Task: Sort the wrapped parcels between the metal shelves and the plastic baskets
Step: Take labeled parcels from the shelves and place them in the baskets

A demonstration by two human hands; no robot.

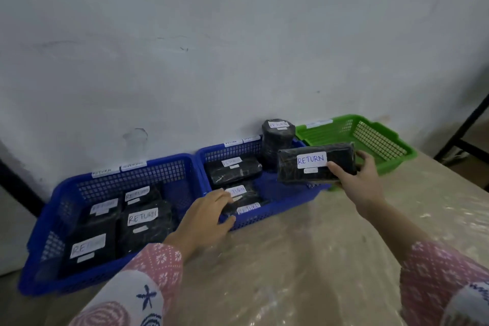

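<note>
Surface (330,259), covered in clear plastic film, carries 3 baskets along the wall. Left blue basket (47,222) holds approx 5 black-wrapped parcels, all tagged RETURN. Mid blue basket (285,209) has 3 flat parcels w/ RETURN tags plus a round wrapped roll (277,137) standing at its back right corner. Green basket (397,164) on the right looks empty, as far as its inside shows. Right hand (362,180) grips a flat parcel (315,164) marked RETURN, thumb on top, fingers curled behind, held above the mid basket's right edge, near the green one. Left hand (209,217) has its fingers curled over the mid basket's front rim, on or around a parcel end there; can't tell which. Progress, judging by the fill: most parcels already binned, held one not yet placed; its tag suggests a blue basket. No shelf contents visible, only a dark frame (465,130) far right, so what's left there is unknown.
</note>
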